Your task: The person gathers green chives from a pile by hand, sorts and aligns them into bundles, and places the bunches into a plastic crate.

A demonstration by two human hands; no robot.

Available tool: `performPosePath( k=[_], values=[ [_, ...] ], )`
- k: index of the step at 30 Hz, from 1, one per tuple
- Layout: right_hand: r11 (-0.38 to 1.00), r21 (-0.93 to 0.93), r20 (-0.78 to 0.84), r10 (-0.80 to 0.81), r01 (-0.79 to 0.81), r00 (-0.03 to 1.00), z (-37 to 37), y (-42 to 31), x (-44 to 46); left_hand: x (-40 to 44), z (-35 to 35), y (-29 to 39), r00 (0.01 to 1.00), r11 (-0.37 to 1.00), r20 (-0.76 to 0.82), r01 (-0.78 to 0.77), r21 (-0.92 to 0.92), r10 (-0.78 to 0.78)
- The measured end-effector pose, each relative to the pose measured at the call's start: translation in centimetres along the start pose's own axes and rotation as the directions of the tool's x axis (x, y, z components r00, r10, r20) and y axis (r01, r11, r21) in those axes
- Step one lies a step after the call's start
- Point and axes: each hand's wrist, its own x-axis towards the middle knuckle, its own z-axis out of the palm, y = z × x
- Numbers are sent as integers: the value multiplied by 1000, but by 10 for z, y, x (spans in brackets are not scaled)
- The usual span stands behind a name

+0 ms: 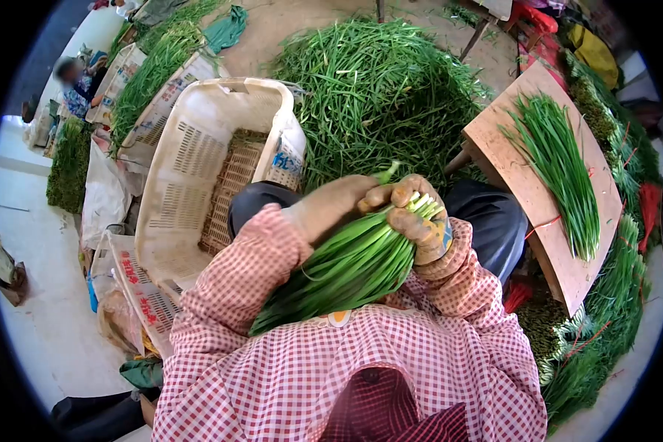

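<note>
A bunch of long green stalks [346, 261] lies across my lap, its pale ends up at the right and its leaves down at the left. My right hand [423, 221], in a soiled glove, is wrapped round the bunch near the pale ends. My left hand [346, 200], also gloved, has its fingers closed at the same ends, beside a single loose stalk [389, 173]. Which hand grips that stalk is not clear. Beyond my knees rises a big heap of loose green stalks [376, 96].
To the left stands a deep white plastic crate [184, 169]. On the right, a wooden board [523, 173] bears another bunch [560, 169] and a red tie. Tied bundles [611, 339] are stacked beyond it. A person [77, 85] sits at the far upper left.
</note>
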Motion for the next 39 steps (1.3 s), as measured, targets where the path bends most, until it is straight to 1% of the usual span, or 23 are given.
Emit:
performPosePath(
  k=[2,4,8,9,11,13,14,15,16,17,19,21,22,24,26,28,29,30,31,32,33,38,39],
  values=[
    [991,-133,37,-18,23,999,0,-6,-2,20,6,-21,952,899,69,-304,316,298],
    [990,-81,110,-104,113,988,1,-20,-2,24,18,-25,955,834,7,263,-484,-297],
    [797,-527,136,-264,296,955,-2,-111,12,35,-12,-62,996,851,-12,79,520,-85],
    [906,-319,34,-284,279,958,16,-147,9,28,-31,-49,950,756,-184,313,574,-254],
    [859,-309,-98,-456,409,884,23,-193,11,7,-80,-39,707,799,-533,594,89,-466],
    [247,-923,80,-625,294,776,-20,-215,39,-15,-95,-7,615,649,-752,676,348,-238],
    [154,-963,80,-620,221,780,-33,-206,59,-38,-95,37,803,-33,-591,595,803,81],
    [58,-988,79,-615,145,785,-47,-198,79,-49,-94,54,796,-25,-598,602,798,97],
    [413,-873,-64,-624,259,779,-35,-176,108,-62,-89,66,811,210,-547,509,834,208],
    [387,-887,-27,-584,250,811,-25,-171,134,-76,-82,74,804,417,-507,364,833,312],
    [368,-897,10,-538,246,843,-13,-163,167,-82,-53,96,942,773,-214,-67,631,257],
    [377,-747,284,-563,547,776,0,-152,184,-71,-23,92,993,995,78,-83,-58,88],
    [377,-743,291,-562,553,774,9,-142,183,-61,-3,79,969,855,172,-64,-514,176],
    [105,-850,439,-400,516,804,28,-116,160,-29,28,76,943,568,259,99,-817,208],
    [-48,-703,704,-194,710,683,42,-95,125,-2,42,47,915,108,249,226,-968,316],
    [74,-571,821,20,818,571,52,-60,94,7,48,27,884,-130,198,275,-952,424],
    [247,-567,822,98,786,562,53,-33,83,5,48,21,874,-162,155,255,-953,460],
    [829,-393,804,99,398,586,45,4,79,1,49,18,865,-175,117,229,-958,487],
    [935,290,831,-140,-205,539,37,52,73,-3,49,14,857,-189,84,207,-960,508],
    [264,644,759,-342,-718,554,36,85,65,-8,50,13,850,-199,53,183,-963,524],
    [106,686,671,-473,-720,571,33,106,58,-12,50,11,841,-212,24,164,-963,541],
    [308,326,927,-292,-894,237,18,102,43,-26,44,12,864,-136,-125,-67,-988,488],
    [202,359,924,-215,-911,316,18,106,32,-31,41,16,889,-38,-158,-157,-987,429]
  ],
)
